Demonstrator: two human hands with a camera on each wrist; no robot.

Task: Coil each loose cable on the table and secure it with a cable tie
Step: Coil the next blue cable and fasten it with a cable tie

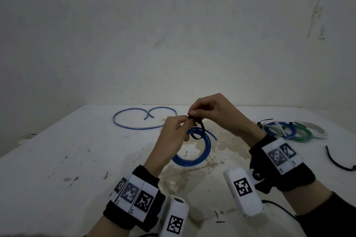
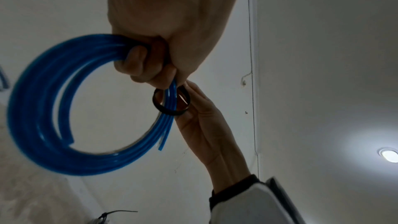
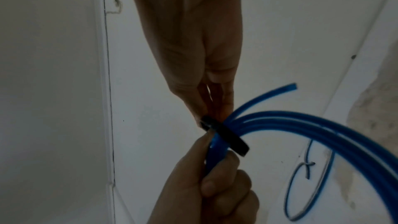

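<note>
A coiled blue cable [image 1: 200, 152] hangs above the table's middle, held up by my left hand [image 1: 173, 131], whose fingers curl round the bundle [image 2: 43, 108]. A black cable tie [image 1: 199, 131] loops loosely around the strands [image 2: 171, 101]. My right hand [image 1: 208, 109] pinches the tie's head [image 3: 207, 123] just above the left hand's fingertips. Both cut ends of the blue cable [image 3: 290, 86] stick out free beside the loop. In the right wrist view the tie band [image 3: 232, 140] crosses the strands next to the left hand [image 3: 206, 190].
A loose blue cable [image 1: 134, 121] lies in a heart-like curve at the table's far side. Tied coils in blue, green and white [image 1: 292, 131] lie at the right. A spare black tie [image 1: 335, 161] lies near the right edge. The white table [image 1: 57, 159] is stained.
</note>
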